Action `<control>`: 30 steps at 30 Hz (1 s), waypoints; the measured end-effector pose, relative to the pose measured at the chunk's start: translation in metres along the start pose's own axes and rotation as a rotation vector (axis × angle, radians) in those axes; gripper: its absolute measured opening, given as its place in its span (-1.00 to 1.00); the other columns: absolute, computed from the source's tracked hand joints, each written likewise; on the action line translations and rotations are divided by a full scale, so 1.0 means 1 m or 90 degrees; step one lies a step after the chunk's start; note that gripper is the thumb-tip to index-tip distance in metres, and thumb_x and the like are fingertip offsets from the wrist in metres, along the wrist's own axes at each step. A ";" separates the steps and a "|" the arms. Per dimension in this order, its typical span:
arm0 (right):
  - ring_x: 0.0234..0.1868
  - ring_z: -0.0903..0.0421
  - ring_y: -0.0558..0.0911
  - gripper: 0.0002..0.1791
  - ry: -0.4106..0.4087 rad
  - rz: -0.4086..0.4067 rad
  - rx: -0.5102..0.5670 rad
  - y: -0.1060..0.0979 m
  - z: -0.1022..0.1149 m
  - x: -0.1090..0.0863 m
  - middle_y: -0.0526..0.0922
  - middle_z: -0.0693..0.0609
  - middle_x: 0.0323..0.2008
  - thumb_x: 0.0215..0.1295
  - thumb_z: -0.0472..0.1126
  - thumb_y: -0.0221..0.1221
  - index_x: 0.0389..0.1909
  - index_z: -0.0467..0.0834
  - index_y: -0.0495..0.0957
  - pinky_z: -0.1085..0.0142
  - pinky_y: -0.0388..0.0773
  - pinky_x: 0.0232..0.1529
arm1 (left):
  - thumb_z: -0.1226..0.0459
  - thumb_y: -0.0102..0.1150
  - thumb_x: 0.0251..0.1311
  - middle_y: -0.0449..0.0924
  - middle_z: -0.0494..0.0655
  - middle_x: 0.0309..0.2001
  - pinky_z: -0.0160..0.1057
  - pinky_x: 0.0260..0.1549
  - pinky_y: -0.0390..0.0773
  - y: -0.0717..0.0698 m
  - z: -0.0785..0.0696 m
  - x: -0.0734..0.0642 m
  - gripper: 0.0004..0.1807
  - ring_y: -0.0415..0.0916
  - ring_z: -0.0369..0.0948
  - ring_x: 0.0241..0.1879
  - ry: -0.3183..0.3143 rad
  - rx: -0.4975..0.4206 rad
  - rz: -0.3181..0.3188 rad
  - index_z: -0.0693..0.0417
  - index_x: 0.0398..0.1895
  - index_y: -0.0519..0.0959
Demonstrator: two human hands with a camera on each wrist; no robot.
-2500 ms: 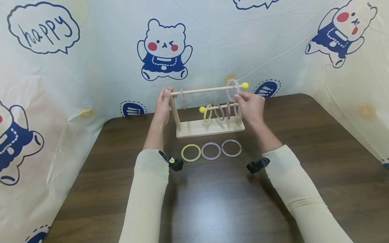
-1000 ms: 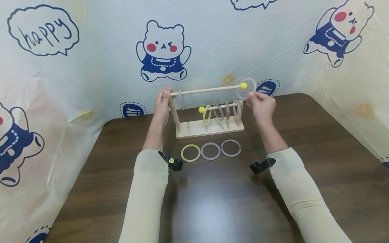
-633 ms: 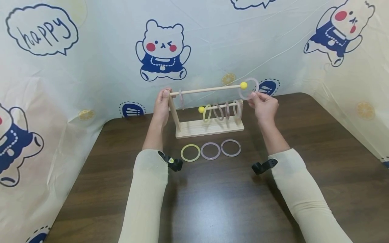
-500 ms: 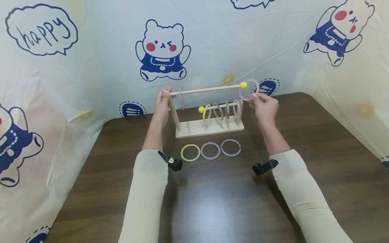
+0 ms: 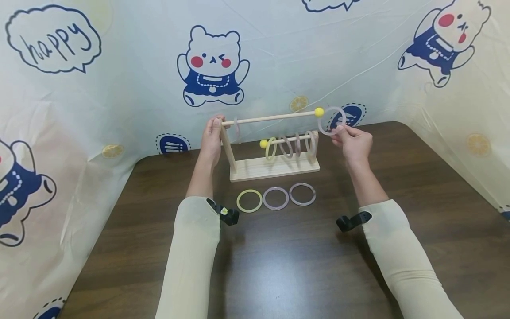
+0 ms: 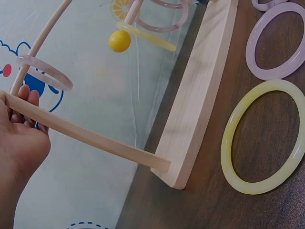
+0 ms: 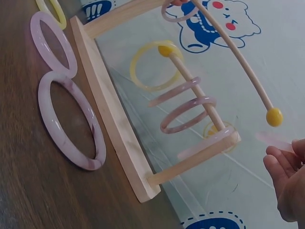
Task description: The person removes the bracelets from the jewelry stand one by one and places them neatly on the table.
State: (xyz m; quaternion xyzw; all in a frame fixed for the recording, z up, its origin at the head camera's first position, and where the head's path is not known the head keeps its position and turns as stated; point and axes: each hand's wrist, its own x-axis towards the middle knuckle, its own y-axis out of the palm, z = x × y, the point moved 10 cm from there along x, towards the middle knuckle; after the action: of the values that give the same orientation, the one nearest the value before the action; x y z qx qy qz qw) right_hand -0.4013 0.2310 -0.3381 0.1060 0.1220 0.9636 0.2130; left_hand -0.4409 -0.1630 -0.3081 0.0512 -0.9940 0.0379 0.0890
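Observation:
My left hand (image 5: 211,141) grips the top of the left upright of a wooden bangle rack (image 5: 275,169). In the left wrist view, its fingers curl behind that upright (image 6: 86,133). Thumb and fingers of my right hand (image 5: 356,144) pinch a pale pink bangle (image 7: 274,141), held just right of the yellow ball (image 5: 319,112) that tips the upper rod (image 5: 275,118). Another pale bangle (image 6: 62,80) hangs on that rod near the left hand. Several bangles hang on the lower rod, a yellow bangle (image 7: 133,71) nearest its ball tip.
In front of the rack, a yellow bangle (image 6: 226,143), a lilac bangle (image 5: 264,201) and a marbled bangle (image 7: 45,105) lie in a row on the dark wooden table (image 5: 275,261). A printed cloth (image 5: 131,79) hangs behind the table.
My right hand has drawn the pale pink bangle rightward along the upper rod and off past the yellow ball, then slightly lower. The left hand keeps its place on the rack.

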 end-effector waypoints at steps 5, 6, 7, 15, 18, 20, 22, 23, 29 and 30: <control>-0.51 0.21 0.66 -0.62 0.006 -0.002 -0.024 -0.002 0.001 -0.001 0.66 0.05 -0.55 0.12 -0.26 0.28 -0.08 -0.41 0.55 0.39 0.55 -0.38 | 0.00 -0.31 0.38 0.40 -0.06 -0.10 -0.12 0.21 0.07 -0.001 -0.002 0.000 -0.58 0.22 -0.12 0.13 0.005 -0.029 -0.004 0.04 0.11 0.33; -0.51 0.21 0.66 -0.61 0.005 -0.001 -0.029 -0.002 0.001 -0.001 0.66 0.06 -0.55 0.12 -0.25 0.28 -0.08 -0.41 0.55 0.39 0.55 -0.38 | 0.00 -0.31 0.39 0.40 -0.07 -0.10 -0.13 0.21 0.07 -0.001 -0.002 0.000 -0.58 0.22 -0.12 0.14 0.006 -0.027 -0.003 0.03 0.11 0.33; -0.51 0.21 0.66 -0.61 0.005 0.000 -0.030 -0.002 0.001 -0.002 0.66 0.05 -0.55 0.12 -0.25 0.28 -0.08 -0.42 0.55 0.38 0.55 -0.38 | 0.00 -0.32 0.39 0.40 -0.07 -0.09 -0.12 0.21 0.07 0.000 -0.002 0.000 -0.58 0.22 -0.13 0.14 0.007 -0.021 -0.002 0.03 0.12 0.32; -0.56 0.22 0.65 -0.64 -0.008 0.005 -0.011 -0.005 0.003 0.000 0.65 0.05 -0.61 0.17 -0.33 0.23 -0.09 -0.51 0.50 0.38 0.55 -0.43 | -0.03 -0.33 0.38 0.41 -0.03 -0.01 -0.11 0.19 0.09 0.000 -0.001 0.000 -0.52 0.23 -0.15 0.14 0.001 -0.001 -0.003 0.07 0.17 0.30; -0.58 0.23 0.65 -0.65 -0.011 0.012 -0.023 -0.008 0.002 0.002 0.64 0.08 -0.63 0.18 -0.34 0.22 -0.09 -0.51 0.50 0.39 0.55 -0.44 | -0.03 -0.32 0.38 0.42 -0.03 -0.01 -0.12 0.20 0.09 0.000 0.000 0.001 -0.55 0.24 -0.14 0.14 0.000 -0.008 -0.004 0.03 0.13 0.33; -0.58 0.23 0.65 -0.64 -0.014 0.017 -0.027 -0.009 0.002 0.002 0.64 0.08 -0.64 0.18 -0.33 0.22 -0.09 -0.52 0.49 0.40 0.55 -0.45 | -0.03 -0.31 0.37 0.42 -0.04 0.00 -0.11 0.19 0.09 0.000 0.000 0.000 -0.57 0.24 -0.15 0.14 -0.001 -0.008 -0.005 -0.01 0.10 0.34; -0.59 0.23 0.65 -0.65 -0.017 0.025 -0.027 -0.010 0.002 0.003 0.64 0.08 -0.65 0.18 -0.34 0.22 -0.10 -0.54 0.49 0.40 0.55 -0.47 | -0.03 -0.31 0.37 0.42 -0.04 0.00 -0.11 0.19 0.09 0.000 0.000 0.001 -0.56 0.24 -0.15 0.14 0.000 -0.008 -0.005 0.01 0.11 0.34; -0.59 0.23 0.64 -0.64 -0.021 0.031 -0.024 -0.010 0.002 0.003 0.64 0.07 -0.65 0.18 -0.35 0.22 -0.11 -0.56 0.48 0.41 0.55 -0.49 | -0.03 -0.31 0.37 0.42 -0.04 -0.01 -0.11 0.19 0.09 0.000 0.000 0.001 -0.55 0.24 -0.15 0.14 0.000 -0.009 -0.005 0.02 0.12 0.34; -0.61 0.25 0.63 -0.66 -0.032 0.081 -0.047 -0.006 0.005 0.007 0.63 0.06 -0.67 0.19 -0.36 0.20 -0.14 -0.58 0.49 0.43 0.54 -0.52 | -0.01 -0.30 0.38 0.43 -0.08 -0.06 -0.12 0.20 0.08 0.000 0.000 0.001 -0.53 0.24 -0.15 0.14 0.008 -0.026 -0.001 0.09 0.15 0.31; -0.61 0.25 0.63 -0.66 -0.030 0.087 -0.060 -0.006 0.005 0.007 0.63 0.07 -0.67 0.19 -0.35 0.20 -0.14 -0.57 0.49 0.43 0.54 -0.51 | -0.01 -0.29 0.38 0.43 -0.08 -0.07 -0.11 0.20 0.07 0.000 0.000 0.001 -0.53 0.24 -0.15 0.14 0.010 -0.028 -0.001 0.10 0.16 0.31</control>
State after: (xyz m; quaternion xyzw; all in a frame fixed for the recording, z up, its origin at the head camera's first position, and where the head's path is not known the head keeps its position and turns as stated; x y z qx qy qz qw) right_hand -0.4040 0.2402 -0.3341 0.1262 0.0637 0.9779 0.1540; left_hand -0.4419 -0.1632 -0.3080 0.0494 -0.9939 0.0167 0.0976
